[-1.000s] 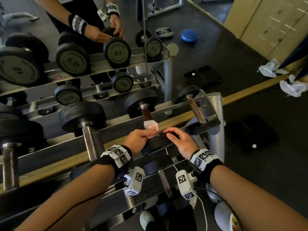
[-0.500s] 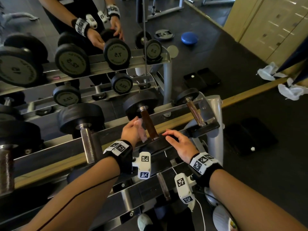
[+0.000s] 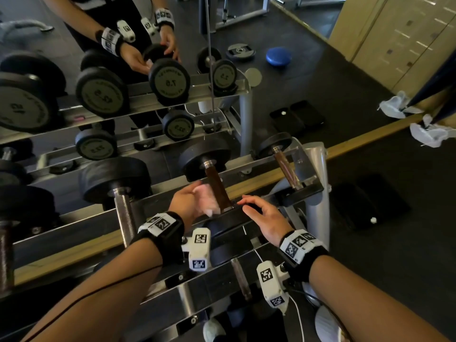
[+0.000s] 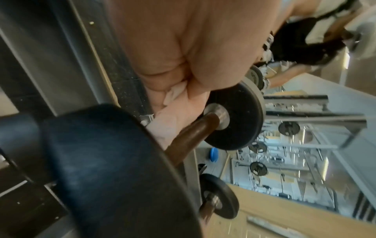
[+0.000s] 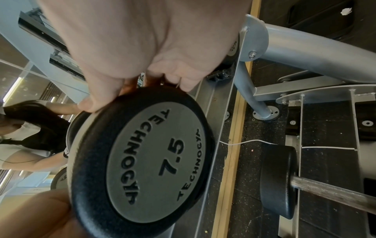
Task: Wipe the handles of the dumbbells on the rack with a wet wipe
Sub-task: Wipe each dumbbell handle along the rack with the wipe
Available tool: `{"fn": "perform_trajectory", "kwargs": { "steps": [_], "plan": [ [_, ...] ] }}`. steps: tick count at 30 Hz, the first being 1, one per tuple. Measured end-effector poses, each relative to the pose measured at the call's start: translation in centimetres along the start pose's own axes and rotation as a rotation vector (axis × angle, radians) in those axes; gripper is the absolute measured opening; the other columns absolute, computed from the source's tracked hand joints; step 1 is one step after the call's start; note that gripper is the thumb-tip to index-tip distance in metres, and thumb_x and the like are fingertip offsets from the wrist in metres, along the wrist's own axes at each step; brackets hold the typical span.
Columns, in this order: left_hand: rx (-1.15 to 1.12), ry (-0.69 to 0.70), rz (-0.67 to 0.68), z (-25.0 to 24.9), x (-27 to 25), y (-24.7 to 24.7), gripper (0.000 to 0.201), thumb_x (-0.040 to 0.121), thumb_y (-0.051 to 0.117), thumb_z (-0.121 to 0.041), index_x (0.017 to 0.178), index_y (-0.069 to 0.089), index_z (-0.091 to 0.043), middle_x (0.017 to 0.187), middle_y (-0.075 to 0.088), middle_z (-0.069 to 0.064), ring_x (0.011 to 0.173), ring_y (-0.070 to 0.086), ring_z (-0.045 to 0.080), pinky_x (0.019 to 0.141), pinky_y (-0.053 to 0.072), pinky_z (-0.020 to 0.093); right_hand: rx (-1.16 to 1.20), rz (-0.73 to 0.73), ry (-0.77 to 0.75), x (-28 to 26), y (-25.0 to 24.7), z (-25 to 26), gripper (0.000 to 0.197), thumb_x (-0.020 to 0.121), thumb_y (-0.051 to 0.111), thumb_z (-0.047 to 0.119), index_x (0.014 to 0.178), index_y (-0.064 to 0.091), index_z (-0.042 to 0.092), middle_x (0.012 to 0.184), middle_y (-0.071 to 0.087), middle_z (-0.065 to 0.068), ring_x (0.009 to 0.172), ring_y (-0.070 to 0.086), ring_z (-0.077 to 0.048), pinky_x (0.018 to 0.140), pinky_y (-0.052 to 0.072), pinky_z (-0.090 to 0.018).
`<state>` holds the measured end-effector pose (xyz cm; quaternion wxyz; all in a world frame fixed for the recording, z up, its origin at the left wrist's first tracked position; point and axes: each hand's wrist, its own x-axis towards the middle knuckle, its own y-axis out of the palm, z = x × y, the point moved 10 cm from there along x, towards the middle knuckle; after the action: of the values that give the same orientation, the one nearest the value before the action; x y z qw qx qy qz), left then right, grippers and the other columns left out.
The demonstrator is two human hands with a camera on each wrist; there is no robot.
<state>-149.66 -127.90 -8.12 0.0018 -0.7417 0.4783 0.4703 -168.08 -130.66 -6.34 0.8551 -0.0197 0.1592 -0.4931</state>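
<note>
On the rack's top tier lies the 7.5 dumbbell with a brown handle. My left hand holds a pale wet wipe and presses it against the left side of that handle, close to the near head. My right hand holds the near black head, with the thumb and fingers bent over its rim. The far head rests on the back rail.
A bigger dumbbell with a steel handle lies to the left, and a small brown-handled one to the right by the rack post. Another dumbbell sits on the lower tier. A mirror stands behind. Crumpled white cloths lie far right.
My left hand has rolled off the top of the handle's near end to its left side, taking the wipe with it. The right hand stays on the near head.
</note>
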Motion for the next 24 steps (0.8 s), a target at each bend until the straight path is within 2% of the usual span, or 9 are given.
{"fn": "perform_trajectory", "kwargs": {
  "steps": [2, 6, 8, 11, 13, 17, 19, 22, 24],
  "plan": [
    [-0.002, 0.101, -0.040, -1.5, 0.3, 0.4, 0.066, 0.105, 0.031, -0.018, 0.054, 0.073, -0.012, 0.057, 0.068, 0.005, 0.053, 0.066, 0.022, 0.051, 0.052, 0.028, 0.008, -0.006, 0.009, 0.0, 0.0, -0.1, 0.018, 0.098, 0.056, 0.028, 0.113, 0.066, 0.027, 0.117, 0.058, 0.029, 0.104, 0.054, 0.018, 0.084, 0.041, -0.003],
    [0.014, 0.179, -0.112, -1.8, 0.8, 1.4, 0.030, 0.106, 0.037, -0.010, 0.114, 0.065, -0.004, 0.093, 0.072, 0.014, 0.084, 0.063, 0.026, 0.068, 0.053, 0.037, 0.008, -0.009, 0.015, 0.2, 0.0, -0.2, 0.017, 0.097, 0.057, 0.029, 0.112, 0.066, 0.029, 0.120, 0.057, 0.027, 0.109, 0.053, 0.014, 0.086, 0.041, -0.005],
    [0.065, 0.166, -0.114, -0.9, 0.7, 1.3, 0.033, 0.104, 0.042, -0.007, 0.133, 0.054, 0.001, 0.117, 0.064, 0.020, 0.090, 0.062, 0.029, 0.072, 0.051, 0.034, 0.021, -0.006, 0.017, 0.3, 0.0, -0.4, 0.017, 0.097, 0.058, 0.029, 0.111, 0.067, 0.030, 0.121, 0.058, 0.027, 0.109, 0.053, 0.014, 0.088, 0.042, -0.006],
    [0.165, 0.072, -0.028, 1.0, 0.1, 1.4, 0.034, 0.104, 0.040, -0.008, 0.132, 0.057, 0.001, 0.114, 0.067, 0.022, 0.085, 0.054, 0.034, 0.069, 0.040, 0.030, 0.047, 0.000, 0.023, 0.4, 0.0, -0.7, 0.016, 0.096, 0.059, 0.030, 0.109, 0.067, 0.032, 0.120, 0.059, 0.029, 0.112, 0.055, 0.009, 0.094, 0.043, -0.015],
    [0.196, 0.023, 0.001, 1.2, 0.0, 1.3, 0.034, 0.104, 0.037, -0.004, 0.129, 0.059, 0.002, 0.119, 0.068, 0.024, 0.101, 0.050, 0.036, 0.069, 0.041, 0.030, 0.062, 0.005, 0.031, 0.6, 0.0, -0.8, 0.015, 0.095, 0.060, 0.030, 0.108, 0.068, 0.033, 0.121, 0.059, 0.028, 0.112, 0.056, 0.007, 0.093, 0.045, -0.017],
    [0.126, 0.056, -0.047, -1.0, 0.4, 1.3, 0.037, 0.104, 0.025, 0.001, 0.119, 0.060, 0.000, 0.119, 0.065, 0.027, 0.105, 0.063, 0.039, 0.061, 0.060, 0.039, 0.075, 0.013, 0.042, 0.5, 0.0, -0.6, 0.013, 0.095, 0.060, 0.029, 0.106, 0.068, 0.033, 0.108, 0.062, 0.035, 0.102, 0.059, 0.012, 0.080, 0.045, -0.005],
    [0.081, 0.103, -0.073, -1.9, 0.5, 1.4, 0.034, 0.106, 0.029, -0.005, 0.115, 0.062, -0.003, 0.110, 0.067, 0.023, 0.096, 0.067, 0.035, 0.071, 0.059, 0.040, 0.056, 0.009, 0.046, 0.4, 0.0, -0.6, 0.013, 0.096, 0.059, 0.030, 0.106, 0.067, 0.032, 0.106, 0.061, 0.038, 0.101, 0.058, 0.014, 0.079, 0.043, -0.001],
    [0.053, 0.094, -0.049, -0.8, 0.2, 1.6, 0.037, 0.107, 0.032, -0.011, 0.132, 0.057, 0.000, 0.126, 0.064, 0.022, 0.118, 0.062, 0.035, 0.087, 0.055, 0.038, 0.038, 0.006, 0.042, 0.4, -0.1, -0.5, 0.014, 0.096, 0.059, 0.029, 0.107, 0.067, 0.030, 0.107, 0.062, 0.031, 0.099, 0.056, 0.017, 0.078, 0.040, 0.001],
    [0.082, 0.050, -0.013, 0.4, -0.1, 1.5, 0.037, 0.106, 0.031, -0.008, 0.132, 0.057, 0.000, 0.124, 0.066, 0.021, 0.111, 0.067, 0.032, 0.076, 0.062, 0.036, 0.031, 0.003, 0.040, 0.3, -0.2, -0.4, 0.014, 0.096, 0.059, 0.028, 0.107, 0.067, 0.027, 0.110, 0.061, 0.027, 0.100, 0.055, 0.018, 0.079, 0.039, 0.002]
  ]
}}
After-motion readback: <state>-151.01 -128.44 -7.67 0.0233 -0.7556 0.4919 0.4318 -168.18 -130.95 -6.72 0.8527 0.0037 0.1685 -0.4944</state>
